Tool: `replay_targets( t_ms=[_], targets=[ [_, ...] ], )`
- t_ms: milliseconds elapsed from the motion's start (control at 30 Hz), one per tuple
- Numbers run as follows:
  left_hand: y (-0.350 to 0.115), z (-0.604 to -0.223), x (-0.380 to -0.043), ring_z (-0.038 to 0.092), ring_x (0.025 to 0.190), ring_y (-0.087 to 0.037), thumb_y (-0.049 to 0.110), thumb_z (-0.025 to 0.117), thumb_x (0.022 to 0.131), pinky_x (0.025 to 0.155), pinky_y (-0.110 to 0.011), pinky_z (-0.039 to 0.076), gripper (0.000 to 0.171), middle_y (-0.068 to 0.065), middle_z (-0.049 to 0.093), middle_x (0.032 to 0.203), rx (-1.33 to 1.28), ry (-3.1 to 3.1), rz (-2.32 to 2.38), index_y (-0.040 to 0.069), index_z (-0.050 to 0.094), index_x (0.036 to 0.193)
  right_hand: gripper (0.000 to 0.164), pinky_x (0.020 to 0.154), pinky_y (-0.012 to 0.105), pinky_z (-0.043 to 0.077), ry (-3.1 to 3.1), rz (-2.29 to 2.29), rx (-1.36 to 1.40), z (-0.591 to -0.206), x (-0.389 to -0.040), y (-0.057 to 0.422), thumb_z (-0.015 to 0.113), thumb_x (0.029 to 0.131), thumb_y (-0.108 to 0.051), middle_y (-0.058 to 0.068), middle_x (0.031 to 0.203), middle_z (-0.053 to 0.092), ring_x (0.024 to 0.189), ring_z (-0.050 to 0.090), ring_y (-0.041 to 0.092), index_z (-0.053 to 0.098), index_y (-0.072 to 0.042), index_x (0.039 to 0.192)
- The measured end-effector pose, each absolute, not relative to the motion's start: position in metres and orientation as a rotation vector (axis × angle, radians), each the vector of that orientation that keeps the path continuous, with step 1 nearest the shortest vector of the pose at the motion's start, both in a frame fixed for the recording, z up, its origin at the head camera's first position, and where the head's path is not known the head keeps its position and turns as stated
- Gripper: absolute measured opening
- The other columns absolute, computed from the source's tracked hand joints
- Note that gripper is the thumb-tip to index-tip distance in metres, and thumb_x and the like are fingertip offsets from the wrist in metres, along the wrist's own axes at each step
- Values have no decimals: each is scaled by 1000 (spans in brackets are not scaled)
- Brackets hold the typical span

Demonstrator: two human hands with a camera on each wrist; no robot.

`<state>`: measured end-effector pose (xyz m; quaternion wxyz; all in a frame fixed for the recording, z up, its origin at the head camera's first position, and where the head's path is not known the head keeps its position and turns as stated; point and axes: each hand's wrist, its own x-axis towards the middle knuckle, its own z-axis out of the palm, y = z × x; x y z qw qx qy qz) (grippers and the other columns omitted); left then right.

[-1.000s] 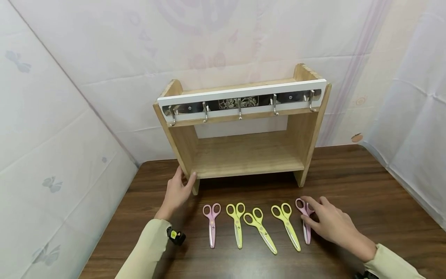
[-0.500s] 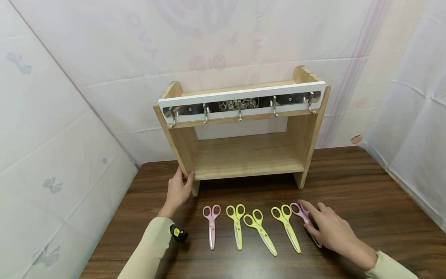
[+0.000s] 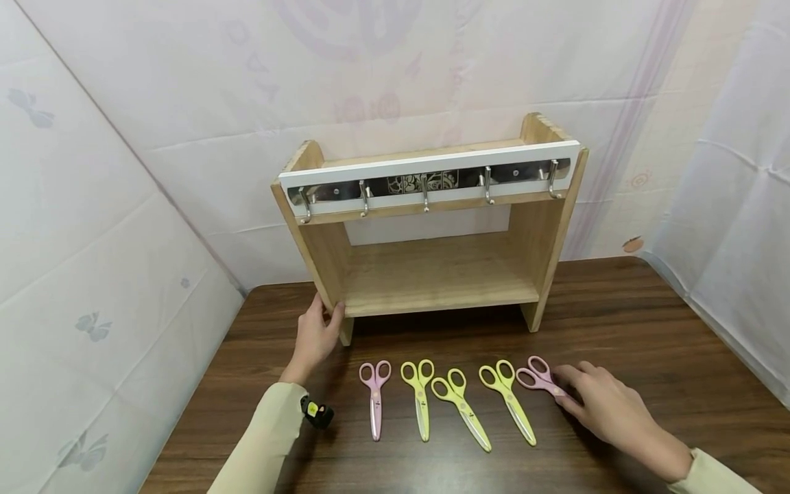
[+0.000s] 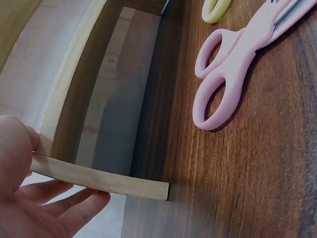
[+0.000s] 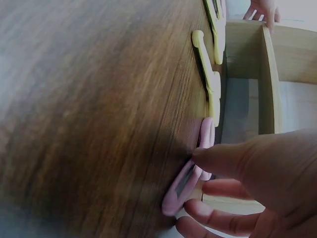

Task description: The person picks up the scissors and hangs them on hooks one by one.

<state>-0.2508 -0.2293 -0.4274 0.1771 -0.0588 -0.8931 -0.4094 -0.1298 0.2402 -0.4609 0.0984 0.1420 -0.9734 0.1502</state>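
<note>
My left hand (image 3: pixel 313 339) grips the lower left side panel of a wooden shelf (image 3: pixel 432 274), thumb in front and fingers outside, as the left wrist view shows. The right hand (image 3: pixel 611 405) holds pink scissors (image 3: pixel 538 377) lying at the right end of a row on the table. In the right wrist view its thumb presses on these scissors (image 5: pixel 174 198), with the fingers bent on the far side. Their handle loops point left, and part of the blades is hidden by the hand. Beside them lie yellow scissors (image 3: pixel 509 401).
More yellow scissors (image 3: pixel 420 398) and a second pink pair (image 3: pixel 376 401) lie farther left on the dark wooden table (image 3: pixel 666 329). A white rail with metal hooks (image 3: pixel 426 182) crosses the shelf's upper front. Patterned cloth (image 3: pixel 204 82) hangs behind and at the sides.
The right-hand pink scissors have turned from upright to slanted, their loops swinging left and blades going right under the hand. My right hand has shifted slightly right. The left hand stays on the shelf.
</note>
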Motion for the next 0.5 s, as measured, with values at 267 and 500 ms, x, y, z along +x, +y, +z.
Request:
replay_targets(
  t_ms=[267,500],
  targets=[
    [-230,-426,-251,69,111,-42,16,58,105,85,-52,61,35,-29,67,123,-166,-2519,-1146,-4,54,133,12,43,33,36,-2918,448,387,-460,-131,241,83,87,-19,-11,74,49,61,45,10,71,-22,89],
    [-229,-427,-251,68,112,-41,16,58,105,87,-52,60,36,-29,67,124,-167,-2524,-1158,-4,53,134,14,42,34,37,-2927,444,383,-462,-131,242,84,86,-19,-11,75,51,60,49,10,70,-23,88]
  ],
)
